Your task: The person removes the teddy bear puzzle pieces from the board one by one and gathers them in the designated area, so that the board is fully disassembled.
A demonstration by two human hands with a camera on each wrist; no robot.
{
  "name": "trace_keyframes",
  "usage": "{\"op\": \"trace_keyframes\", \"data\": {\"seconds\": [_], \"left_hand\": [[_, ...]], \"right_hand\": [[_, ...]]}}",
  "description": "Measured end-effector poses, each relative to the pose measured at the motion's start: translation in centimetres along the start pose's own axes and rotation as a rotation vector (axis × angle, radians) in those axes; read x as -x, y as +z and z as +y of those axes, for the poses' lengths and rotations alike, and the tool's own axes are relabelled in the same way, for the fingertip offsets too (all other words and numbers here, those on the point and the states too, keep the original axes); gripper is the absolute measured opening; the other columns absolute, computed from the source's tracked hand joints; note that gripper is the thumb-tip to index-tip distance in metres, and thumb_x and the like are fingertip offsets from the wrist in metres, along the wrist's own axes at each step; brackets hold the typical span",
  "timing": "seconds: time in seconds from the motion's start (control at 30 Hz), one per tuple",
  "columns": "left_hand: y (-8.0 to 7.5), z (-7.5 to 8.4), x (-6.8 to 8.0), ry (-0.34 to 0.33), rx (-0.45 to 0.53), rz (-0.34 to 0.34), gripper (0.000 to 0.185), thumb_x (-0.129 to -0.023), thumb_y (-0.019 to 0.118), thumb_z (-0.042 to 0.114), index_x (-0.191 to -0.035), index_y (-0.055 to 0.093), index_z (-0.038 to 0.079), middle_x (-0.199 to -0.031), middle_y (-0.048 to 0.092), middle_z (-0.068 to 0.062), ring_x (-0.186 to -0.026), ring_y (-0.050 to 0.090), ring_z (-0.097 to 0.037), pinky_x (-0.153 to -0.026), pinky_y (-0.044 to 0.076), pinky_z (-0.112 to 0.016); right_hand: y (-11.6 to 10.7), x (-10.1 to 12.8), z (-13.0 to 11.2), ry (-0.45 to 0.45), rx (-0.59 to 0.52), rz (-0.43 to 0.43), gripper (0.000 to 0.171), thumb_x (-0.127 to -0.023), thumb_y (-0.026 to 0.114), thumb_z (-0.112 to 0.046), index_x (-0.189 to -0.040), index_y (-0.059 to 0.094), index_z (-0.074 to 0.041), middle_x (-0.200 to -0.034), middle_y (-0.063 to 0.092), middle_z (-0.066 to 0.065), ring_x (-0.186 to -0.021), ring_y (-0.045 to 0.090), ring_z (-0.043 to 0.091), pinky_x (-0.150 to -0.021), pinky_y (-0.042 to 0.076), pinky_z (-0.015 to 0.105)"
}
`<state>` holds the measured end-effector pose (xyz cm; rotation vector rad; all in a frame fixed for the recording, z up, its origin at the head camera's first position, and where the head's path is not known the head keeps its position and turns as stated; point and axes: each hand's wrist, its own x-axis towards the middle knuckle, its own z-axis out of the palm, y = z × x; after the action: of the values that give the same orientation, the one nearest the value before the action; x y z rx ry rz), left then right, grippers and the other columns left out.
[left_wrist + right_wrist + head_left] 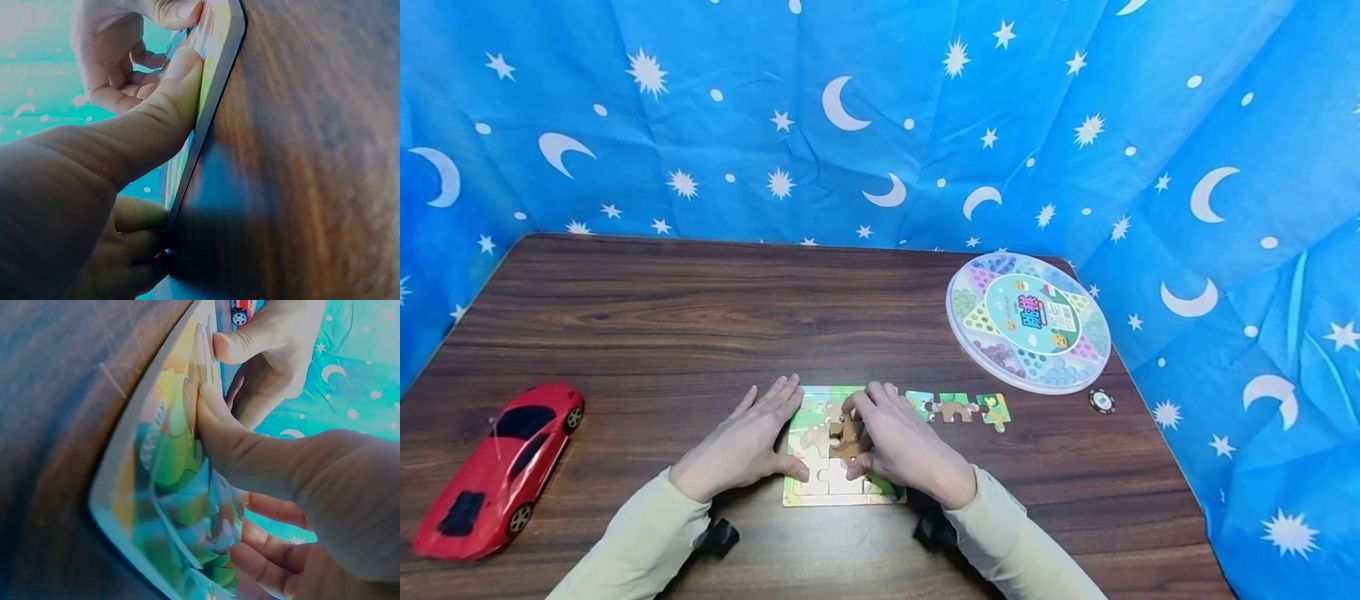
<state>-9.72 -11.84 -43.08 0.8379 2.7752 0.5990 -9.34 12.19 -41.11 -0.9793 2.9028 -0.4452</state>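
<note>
A jigsaw puzzle board (846, 500) lies flat on the table between both hands. My left hand (741, 442) rests over its left side with fingers extended to the upper left edge; its thumb (178, 78) presses on the board near the lower left. My right hand (898, 433) bends over the board's right half, pinching a brown puzzle piece (846, 438) with an animal picture between fingers and thumb. How far that piece sits in the board is hidden. Several loose puzzle pieces (957, 409), some brown and green, lie in a row to the right of the board.
A red toy car (501, 471) stands on the left of the brown table (685, 308). At the back right is a round board game box (1030, 321), with a small black-and-white chip (1102, 401) beside it. Blue starry cloth (880, 117) hangs behind the table.
</note>
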Motion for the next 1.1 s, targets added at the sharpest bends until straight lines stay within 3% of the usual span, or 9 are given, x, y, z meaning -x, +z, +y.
{"op": "trace_keyframes", "data": {"seconds": [0.37, 0.73, 1.1], "left_hand": [[-0.03, 0.02, 0.01, -0.004, 0.002, -0.014, 0.111, -0.069, 0.073, 0.061, -0.146, 0.034, -0.008, -0.156, 0.023, -0.023, -0.145, 0.019, -0.035, -0.114, 0.016, -0.059], [-0.07, 0.02, -0.05, -0.013, 0.013, -0.017, 0.111, -0.069, 0.073, 0.061, -0.146, 0.034, -0.008, -0.156, 0.023, -0.022, -0.145, 0.018, -0.035, -0.115, 0.014, -0.059], [0.0, -0.04, -0.08, -0.015, 0.018, -0.022, 0.111, -0.07, 0.073, 0.061, -0.147, 0.033, -0.008, -0.157, 0.022, -0.022, -0.146, 0.017, -0.034, -0.115, 0.013, -0.059]], "right_hand": [[0.46, 0.06, 0.27, -0.005, -0.046, 0.088, 0.063, -0.061, 0.085, -0.045, -0.109, 0.059, -0.014, -0.094, 0.054, -0.002, -0.084, 0.044, 0.017, -0.073, 0.041, 0.032], [0.83, -0.01, 0.44, 0.057, -0.176, 0.025, 0.061, -0.067, 0.082, -0.04, -0.115, 0.056, -0.013, -0.094, 0.053, 0.001, -0.076, 0.051, 0.01, -0.064, 0.049, 0.026], [0.9, 0.12, 0.26, 0.05, -0.145, 0.071, 0.061, -0.066, 0.083, -0.04, -0.113, 0.057, -0.013, -0.093, 0.055, 0.002, -0.075, 0.051, 0.011, -0.063, 0.048, 0.027]]}}
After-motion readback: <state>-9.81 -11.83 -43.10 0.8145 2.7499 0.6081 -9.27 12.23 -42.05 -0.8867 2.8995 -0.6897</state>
